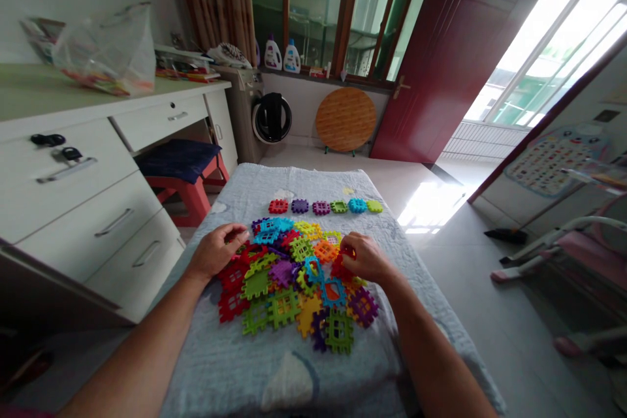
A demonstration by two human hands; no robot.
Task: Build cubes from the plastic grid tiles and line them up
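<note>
A heap of colourful plastic interlocking tiles with notched edges lies on the cloth-covered table, among them a green tile (339,332), a purple tile (363,306) and a blue tile (333,292). My right hand (366,257) is at the heap's right side, its fingers closed on a red interlocking tile (339,267). At the left edge, beside several red tiles (232,304), my left hand (218,251) has its fingers curled in. Whatever it may hold is hidden. Beyond the heap runs a row of separate tiles, from a red one (278,206) to a lime one (375,206).
The table wears a pale blue cloth (289,372). Left of it stand a red stool (189,192) with a dark cushion and a white desk (142,206) bearing a plastic bag (115,52). A washing machine (245,104), round wooden tabletop (345,119) and red door (455,46) are behind.
</note>
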